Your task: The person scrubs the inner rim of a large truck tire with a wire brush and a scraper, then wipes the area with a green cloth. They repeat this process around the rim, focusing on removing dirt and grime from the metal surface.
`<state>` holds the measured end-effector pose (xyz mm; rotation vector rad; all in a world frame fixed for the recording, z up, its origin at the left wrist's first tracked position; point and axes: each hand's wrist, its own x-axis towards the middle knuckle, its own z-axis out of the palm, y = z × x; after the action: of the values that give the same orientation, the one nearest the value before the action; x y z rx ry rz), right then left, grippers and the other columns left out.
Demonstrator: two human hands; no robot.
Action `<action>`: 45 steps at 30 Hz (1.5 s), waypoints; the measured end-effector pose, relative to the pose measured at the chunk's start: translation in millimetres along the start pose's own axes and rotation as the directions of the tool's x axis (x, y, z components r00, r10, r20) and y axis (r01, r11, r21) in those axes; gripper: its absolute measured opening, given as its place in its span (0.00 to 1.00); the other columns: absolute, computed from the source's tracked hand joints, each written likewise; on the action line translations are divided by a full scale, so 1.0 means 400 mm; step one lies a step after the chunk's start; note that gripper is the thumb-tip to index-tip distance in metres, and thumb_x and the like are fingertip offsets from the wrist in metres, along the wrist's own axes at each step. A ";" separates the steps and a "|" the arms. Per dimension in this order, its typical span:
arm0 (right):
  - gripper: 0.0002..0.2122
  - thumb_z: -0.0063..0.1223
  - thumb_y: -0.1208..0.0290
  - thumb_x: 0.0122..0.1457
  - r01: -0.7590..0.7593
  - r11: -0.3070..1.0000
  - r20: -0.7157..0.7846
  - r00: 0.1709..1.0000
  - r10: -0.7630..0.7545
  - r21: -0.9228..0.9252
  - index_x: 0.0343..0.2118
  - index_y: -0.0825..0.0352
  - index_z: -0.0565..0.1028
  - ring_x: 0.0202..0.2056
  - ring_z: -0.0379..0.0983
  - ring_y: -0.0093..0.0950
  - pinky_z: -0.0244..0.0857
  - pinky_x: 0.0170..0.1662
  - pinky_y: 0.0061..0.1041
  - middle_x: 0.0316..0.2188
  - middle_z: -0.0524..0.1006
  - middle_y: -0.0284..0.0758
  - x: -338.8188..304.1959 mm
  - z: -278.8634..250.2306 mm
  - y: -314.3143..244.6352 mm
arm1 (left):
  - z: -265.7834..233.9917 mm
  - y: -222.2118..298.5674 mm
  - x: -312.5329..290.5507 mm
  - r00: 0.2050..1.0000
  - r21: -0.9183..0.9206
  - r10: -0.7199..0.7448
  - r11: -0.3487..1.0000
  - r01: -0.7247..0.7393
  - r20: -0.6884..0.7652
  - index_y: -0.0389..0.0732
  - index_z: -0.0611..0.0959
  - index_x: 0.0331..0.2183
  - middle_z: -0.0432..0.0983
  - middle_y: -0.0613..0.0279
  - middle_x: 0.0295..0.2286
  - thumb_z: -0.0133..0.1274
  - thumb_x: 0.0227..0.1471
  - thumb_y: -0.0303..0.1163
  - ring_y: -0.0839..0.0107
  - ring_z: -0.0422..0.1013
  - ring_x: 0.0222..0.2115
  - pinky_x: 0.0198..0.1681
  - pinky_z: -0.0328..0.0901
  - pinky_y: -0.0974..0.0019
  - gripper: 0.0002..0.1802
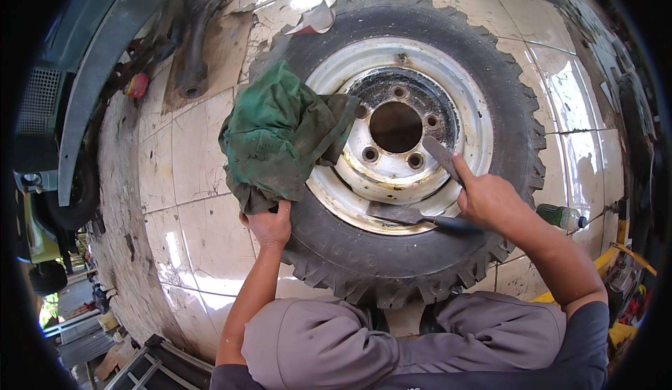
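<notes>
A tire (pixel 336 250) with chunky tread lies flat on its side, its worn white steel wheel rim (pixel 476 124) facing up. My right hand (pixel 490 201) is closed around a flat grey metal strip (pixel 439 155), its free end over the hub by the bolt holes. Below it a putty knife (pixel 400 213) rests on the lower part of the rim, its dark handle reaching over the tire. A bunched green cloth (pixel 273 131) covers the tire's left side and some of the rim. My left hand (pixel 267 226) grips the cloth's lower edge, most of its fingers hidden.
Cracked, stained floor tiles (pixel 203 229) surround the tire. A greasy metal shaft part (pixel 192 54) lies on cardboard at the upper left, near a vehicle body (pixel 84 110). A green plastic bottle (pixel 562 217) lies to the right, near a yellow frame (pixel 619 253).
</notes>
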<state>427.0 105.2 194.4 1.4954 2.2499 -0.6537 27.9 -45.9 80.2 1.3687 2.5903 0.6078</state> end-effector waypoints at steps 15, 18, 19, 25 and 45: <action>0.33 0.44 0.68 0.57 0.007 1.000 0.062 0.998 -0.006 -0.011 0.66 0.67 0.51 0.30 0.76 0.54 0.68 0.40 0.50 0.26 0.78 0.55 -0.031 0.007 -0.058 | -0.001 0.022 0.009 0.987 0.071 -0.124 0.991 0.117 0.106 0.40 0.61 0.63 0.52 0.46 0.63 0.54 0.44 0.59 0.49 0.44 0.65 0.66 0.33 0.41 0.51; 0.32 0.44 0.65 0.59 0.011 1.000 0.018 1.000 -0.011 0.017 0.67 0.64 0.51 0.34 0.76 0.54 0.68 0.42 0.49 0.30 0.78 0.56 0.013 0.000 -0.058 | -0.008 0.042 0.010 0.989 0.025 -0.113 0.993 0.112 0.092 0.41 0.60 0.64 0.51 0.47 0.63 0.54 0.43 0.60 0.49 0.43 0.66 0.66 0.33 0.41 0.52; 0.32 0.45 0.64 0.59 0.040 0.999 -0.001 0.999 -0.040 0.030 0.66 0.63 0.52 0.35 0.76 0.54 0.68 0.43 0.49 0.31 0.78 0.56 0.020 -0.009 -0.039 | -0.006 0.051 0.011 0.991 0.008 -0.109 0.994 0.109 0.081 0.41 0.60 0.64 0.51 0.47 0.63 0.55 0.43 0.60 0.49 0.43 0.66 0.66 0.33 0.40 0.53; 0.26 0.51 0.66 0.58 0.070 0.996 -0.119 0.990 -0.077 -0.056 0.60 0.58 0.62 0.42 0.75 0.51 0.68 0.46 0.45 0.39 0.78 0.52 0.003 -0.081 0.076 | -0.023 0.049 0.009 0.992 0.040 -0.129 0.991 0.128 0.003 0.41 0.59 0.64 0.51 0.48 0.63 0.55 0.42 0.58 0.49 0.43 0.66 0.65 0.37 0.38 0.53; 0.20 0.58 0.72 0.56 0.202 0.915 0.054 0.979 -0.196 -0.350 0.53 0.51 0.74 0.47 0.72 0.40 0.63 0.49 0.42 0.38 0.75 0.38 0.089 -0.147 0.036 | -0.030 0.062 0.012 0.990 0.022 -0.134 0.991 0.133 0.036 0.42 0.62 0.62 0.52 0.50 0.62 0.55 0.41 0.58 0.51 0.44 0.66 0.66 0.36 0.40 0.51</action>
<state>424.4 169.9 221.5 1.0930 2.3708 -0.2884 40.4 -32.9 101.7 1.1875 2.6383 0.5329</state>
